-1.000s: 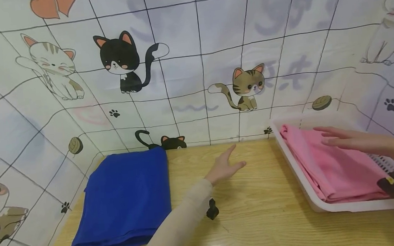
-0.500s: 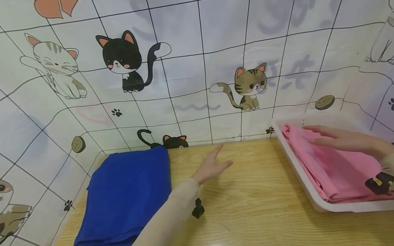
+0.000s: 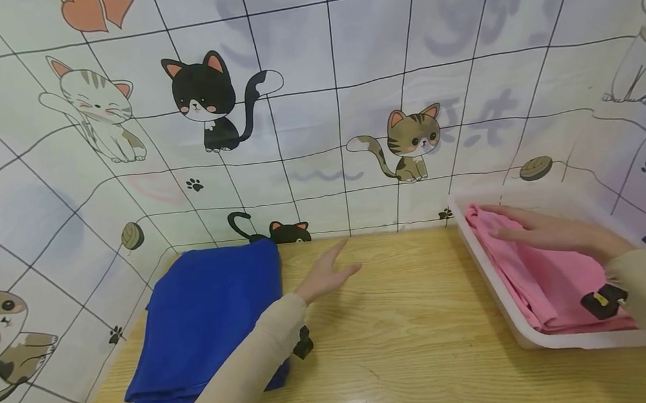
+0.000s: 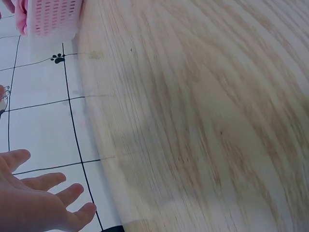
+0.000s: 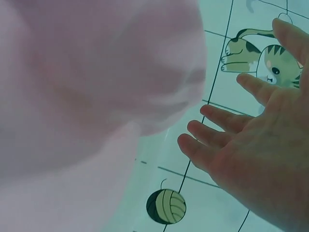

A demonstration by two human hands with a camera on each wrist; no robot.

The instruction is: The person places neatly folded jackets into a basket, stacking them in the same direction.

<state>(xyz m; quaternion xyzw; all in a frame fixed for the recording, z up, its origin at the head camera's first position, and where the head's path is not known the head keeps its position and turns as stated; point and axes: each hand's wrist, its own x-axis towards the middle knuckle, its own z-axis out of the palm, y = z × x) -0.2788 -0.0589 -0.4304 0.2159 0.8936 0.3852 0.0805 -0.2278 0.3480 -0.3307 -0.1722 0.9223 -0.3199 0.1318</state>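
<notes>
A folded pink cloth (image 3: 564,275) lies in a white plastic basket (image 3: 509,313) at the right of the table. Over the cloth hovers my right hand (image 3: 554,231), fingers extended; in the right wrist view the fingers are spread and hold nothing, with the blurred pink cloth (image 5: 72,96) close below. My left hand (image 3: 324,276) is held above the middle of the table, thumb and fingers apart, nothing in it. Just left of that hand sits a folded blue cloth (image 3: 211,316), partly covered by my left sleeve. The left wrist view shows my left hand (image 4: 38,198) with loosely spread fingers.
The wooden table (image 3: 406,336) meets a cat-patterned wall covering (image 3: 303,112) along its back edge. The same covering closes in the left and right sides. Each wrist wears a small black device, such as the one on the right (image 3: 604,301).
Both hands have moved left: the left one toward the blue cloth, the right one further over the pink cloth. The head view has turned slightly left. Both cloths stay put.
</notes>
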